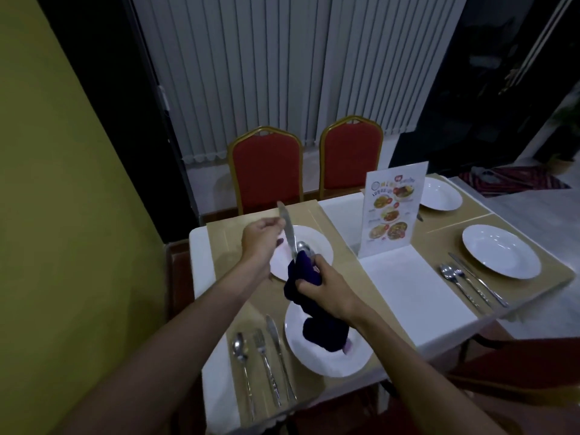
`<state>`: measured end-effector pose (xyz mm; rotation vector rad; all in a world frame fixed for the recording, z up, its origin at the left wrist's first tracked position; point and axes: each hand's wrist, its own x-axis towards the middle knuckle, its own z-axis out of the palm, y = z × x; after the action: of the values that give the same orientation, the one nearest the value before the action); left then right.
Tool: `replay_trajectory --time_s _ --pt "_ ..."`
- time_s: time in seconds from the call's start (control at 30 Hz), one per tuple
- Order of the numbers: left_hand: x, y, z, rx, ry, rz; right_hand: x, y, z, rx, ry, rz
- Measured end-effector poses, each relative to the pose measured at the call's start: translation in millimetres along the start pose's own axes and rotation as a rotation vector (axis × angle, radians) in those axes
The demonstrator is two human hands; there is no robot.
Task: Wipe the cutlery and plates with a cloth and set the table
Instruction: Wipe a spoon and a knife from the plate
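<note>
My left hand pinches a table knife near its blade, above a white plate at the far left setting. My right hand grips a dark blue cloth bunched around the knife's lower end and what looks like a spoon. The cloth's loose tail hangs down over the near white plate. Left of that plate lie a spoon, a fork and a knife on a tan placemat.
A standing menu card sits mid-table. Two more white plates rest on the right, with cutlery beside the nearer one. Two red chairs stand behind the table. A yellow wall rises at left.
</note>
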<state>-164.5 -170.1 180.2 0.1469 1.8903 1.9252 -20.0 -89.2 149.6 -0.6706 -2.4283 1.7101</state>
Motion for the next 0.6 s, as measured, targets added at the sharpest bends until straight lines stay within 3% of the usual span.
replay_trajectory --time_s 0.2,0.27,0.33,0.4,0.53,0.6 --pt "85 18 -36 0.026 0.075 0.190 74 -5 15 -0.123 -0.065 0.060" --pt "106 23 -51 0.018 0.098 0.310 96 0 17 -0.198 -0.096 0.090" --pt "141 18 -70 0.163 0.086 0.459 125 8 23 -0.220 -0.073 0.126" --pt "164 -7 -85 0.488 -0.041 0.618 142 14 22 -0.214 0.004 0.154" --pt "216 -99 -113 1.183 -0.531 0.905 188 23 23 -0.170 0.100 0.213" --pt "224 -131 -121 1.290 -0.711 0.992 204 23 24 -0.151 0.115 0.225"
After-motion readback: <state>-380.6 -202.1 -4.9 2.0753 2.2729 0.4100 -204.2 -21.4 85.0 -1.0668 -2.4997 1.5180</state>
